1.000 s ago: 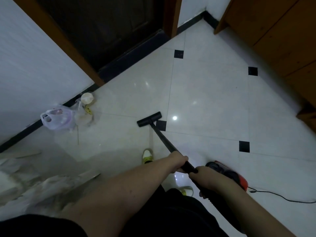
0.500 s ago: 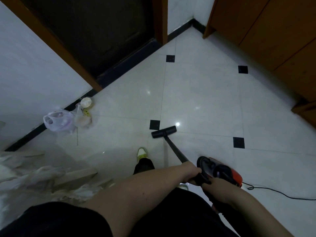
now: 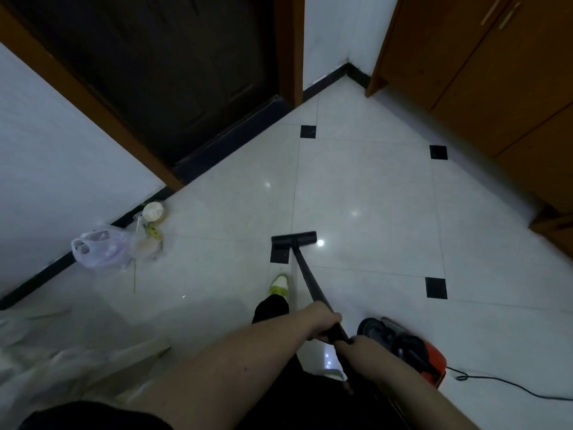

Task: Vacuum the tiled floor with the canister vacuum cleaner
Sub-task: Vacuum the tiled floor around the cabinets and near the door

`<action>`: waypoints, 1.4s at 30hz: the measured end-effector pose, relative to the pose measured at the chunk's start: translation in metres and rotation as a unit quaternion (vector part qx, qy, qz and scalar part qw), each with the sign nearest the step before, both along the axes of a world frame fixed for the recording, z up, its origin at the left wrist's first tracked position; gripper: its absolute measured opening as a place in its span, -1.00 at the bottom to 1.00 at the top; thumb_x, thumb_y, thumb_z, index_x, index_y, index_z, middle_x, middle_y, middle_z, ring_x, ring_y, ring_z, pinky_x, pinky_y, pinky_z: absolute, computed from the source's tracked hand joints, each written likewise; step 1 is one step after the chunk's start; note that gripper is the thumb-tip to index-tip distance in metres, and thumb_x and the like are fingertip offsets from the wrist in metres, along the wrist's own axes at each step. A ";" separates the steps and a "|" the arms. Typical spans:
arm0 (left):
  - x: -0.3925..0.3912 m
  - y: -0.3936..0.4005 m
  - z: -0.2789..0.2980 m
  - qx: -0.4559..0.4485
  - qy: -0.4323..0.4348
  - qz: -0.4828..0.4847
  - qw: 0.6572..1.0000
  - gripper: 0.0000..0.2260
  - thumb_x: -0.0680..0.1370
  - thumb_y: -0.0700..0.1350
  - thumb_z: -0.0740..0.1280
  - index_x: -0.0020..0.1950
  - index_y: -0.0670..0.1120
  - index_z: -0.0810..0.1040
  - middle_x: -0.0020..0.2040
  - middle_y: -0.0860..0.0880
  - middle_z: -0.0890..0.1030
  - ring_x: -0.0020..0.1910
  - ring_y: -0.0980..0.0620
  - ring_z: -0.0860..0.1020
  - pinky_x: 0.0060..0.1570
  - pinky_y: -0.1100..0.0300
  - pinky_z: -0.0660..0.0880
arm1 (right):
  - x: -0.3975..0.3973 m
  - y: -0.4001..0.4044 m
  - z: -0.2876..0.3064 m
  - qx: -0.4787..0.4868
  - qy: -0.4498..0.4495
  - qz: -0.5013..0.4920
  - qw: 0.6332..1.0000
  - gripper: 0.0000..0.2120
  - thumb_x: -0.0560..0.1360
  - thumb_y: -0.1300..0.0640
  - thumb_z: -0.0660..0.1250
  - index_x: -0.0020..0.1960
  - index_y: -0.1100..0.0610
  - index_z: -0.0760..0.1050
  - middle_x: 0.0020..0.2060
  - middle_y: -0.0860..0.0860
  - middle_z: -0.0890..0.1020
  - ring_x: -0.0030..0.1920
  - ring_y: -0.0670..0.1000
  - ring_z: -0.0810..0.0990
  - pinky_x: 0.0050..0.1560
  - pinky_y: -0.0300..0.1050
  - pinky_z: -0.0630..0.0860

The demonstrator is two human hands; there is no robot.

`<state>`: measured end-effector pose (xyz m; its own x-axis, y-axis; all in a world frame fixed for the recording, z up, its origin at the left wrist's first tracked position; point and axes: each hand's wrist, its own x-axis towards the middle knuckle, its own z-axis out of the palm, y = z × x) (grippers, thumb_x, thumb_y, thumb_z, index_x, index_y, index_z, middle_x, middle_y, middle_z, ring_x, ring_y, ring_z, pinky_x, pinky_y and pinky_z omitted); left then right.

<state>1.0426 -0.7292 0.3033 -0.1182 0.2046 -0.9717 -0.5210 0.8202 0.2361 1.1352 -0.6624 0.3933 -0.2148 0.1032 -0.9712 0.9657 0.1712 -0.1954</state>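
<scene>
A black vacuum wand [image 3: 307, 276] runs from my hands down to a flat black floor nozzle [image 3: 294, 238], which rests on the white tiled floor [image 3: 366, 187] at a small black inset tile. My left hand [image 3: 322, 321] grips the wand higher up the tube. My right hand [image 3: 356, 347] grips it just behind, near the hose end. The red and black canister [image 3: 409, 349] sits on the floor just right of my hands. Its black power cord [image 3: 508, 386] trails off to the right.
A dark wooden door [image 3: 161, 72] in a brown frame stands ahead left. Wooden cabinets [image 3: 496, 72] line the right side. A plastic bag [image 3: 99, 248] and cups [image 3: 152, 211] lie by the left wall. Crumpled white sheeting [image 3: 46, 352] covers the lower left. My foot in a yellow-green shoe [image 3: 280, 284] is beside the wand.
The nozzle was pulled back toward me and to the right, then pushed forward again slightly. My view has tilted up, showing more of the door and cabinets.
</scene>
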 end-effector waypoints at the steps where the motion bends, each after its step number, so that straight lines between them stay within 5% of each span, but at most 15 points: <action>1: -0.016 0.000 -0.003 0.001 0.006 0.006 1.000 -0.86 0.54 -0.14 0.28 0.00 -0.19 0.42 -0.18 -0.11 0.55 -0.08 -0.14 0.64 -0.08 0.03 0.62 | -0.016 0.001 -0.003 -0.003 0.000 -0.007 1.000 -0.78 0.55 0.02 0.17 -0.17 0.14 0.42 -0.31 0.11 0.57 -0.27 0.14 0.67 -0.28 -0.16 0.53; 3: -0.052 0.001 -0.013 0.005 0.025 0.003 1.000 -0.80 0.54 -0.11 0.29 0.09 -0.18 0.39 -0.14 -0.09 0.54 -0.16 -0.07 0.62 -0.15 0.09 0.62 | -0.051 0.004 -0.009 -0.006 0.001 -0.022 1.000 -0.75 0.48 -0.01 0.21 -0.13 0.19 0.44 -0.26 0.14 0.56 -0.15 0.21 0.68 -0.22 -0.11 0.50; 11: -0.211 0.026 -0.039 0.023 0.085 0.006 0.996 -0.50 0.56 -0.09 0.29 0.45 -0.19 0.27 0.29 -0.18 0.47 0.02 -0.04 0.50 -0.28 0.21 0.55 | -0.200 0.015 -0.022 -0.066 0.049 -0.214 0.973 -0.77 0.56 0.10 0.25 -0.03 0.29 0.44 -0.27 0.21 0.54 -0.35 0.17 0.60 -0.26 -0.02 0.58; 13: -0.244 0.035 -0.042 0.029 0.088 0.026 0.995 -0.54 0.55 -0.09 0.30 0.40 -0.21 0.32 0.23 -0.18 0.51 0.04 -0.07 0.54 -0.17 0.11 0.60 | -0.230 0.022 -0.025 -0.072 0.077 -0.234 0.966 -0.81 0.54 0.14 0.23 0.00 0.29 0.44 -0.26 0.20 0.54 -0.34 0.15 0.61 -0.22 -0.02 0.59; 19: -0.287 0.066 -0.040 0.042 0.047 0.086 0.994 -0.67 0.59 -0.18 0.26 0.34 -0.22 0.36 -0.05 -0.12 0.53 -0.17 0.00 0.53 -0.33 0.17 0.50 | -0.273 0.045 -0.023 -0.059 0.113 -0.266 0.955 -0.85 0.51 0.16 0.26 0.00 0.23 0.47 -0.23 0.13 0.59 -0.25 0.15 0.64 -0.10 0.06 0.62; 24: -0.265 0.082 -0.049 0.058 0.006 0.075 0.995 -0.68 0.59 -0.12 0.29 0.31 -0.19 0.37 -0.01 -0.13 0.57 -0.14 -0.02 0.59 -0.32 0.18 0.56 | -0.248 0.067 -0.020 0.005 0.106 -0.213 0.971 -0.88 0.52 0.10 0.21 -0.03 0.15 0.41 -0.13 0.15 0.59 -0.09 0.19 0.68 -0.17 0.02 0.59; 29: -0.213 0.097 -0.042 0.045 -0.012 0.004 0.999 -0.67 0.57 -0.11 0.31 0.28 -0.21 0.38 0.07 -0.18 0.57 -0.16 -0.04 0.62 -0.36 0.18 0.59 | -0.185 0.078 -0.010 0.032 0.093 -0.206 0.974 -0.89 0.52 0.12 0.18 -0.02 0.16 0.39 -0.20 0.13 0.58 -0.26 0.14 0.68 -0.25 -0.04 0.58; 34: -0.145 0.103 -0.038 0.049 -0.013 -0.053 0.997 -0.67 0.55 -0.12 0.33 0.27 -0.20 0.40 0.05 -0.18 0.59 -0.13 -0.06 0.63 -0.32 0.16 0.60 | -0.115 0.066 0.000 0.066 0.098 -0.193 0.974 -0.85 0.51 0.03 0.16 -0.06 0.12 0.36 -0.17 0.13 0.61 -0.19 0.15 0.68 -0.22 -0.04 0.56; 37: -0.102 0.109 -0.032 0.055 -0.010 -0.089 0.994 -0.70 0.56 -0.12 0.30 0.26 -0.18 0.42 0.02 -0.15 0.58 -0.13 -0.04 0.61 -0.32 0.16 0.57 | -0.076 0.060 0.004 0.080 0.100 -0.227 0.965 -0.83 0.48 0.02 0.16 -0.06 0.12 0.37 -0.12 0.15 0.62 -0.11 0.17 0.67 -0.06 0.05 0.60; 42: -0.034 0.127 -0.022 0.061 -0.010 -0.138 0.988 -0.76 0.57 -0.13 0.25 0.20 -0.17 0.45 0.00 -0.14 0.57 -0.18 -0.02 0.58 -0.31 0.17 0.53 | -0.018 0.065 0.015 0.059 0.117 -0.325 0.937 -0.89 0.55 0.13 0.15 -0.12 0.14 0.37 -0.28 0.09 0.52 -0.31 0.11 0.68 -0.18 0.02 0.60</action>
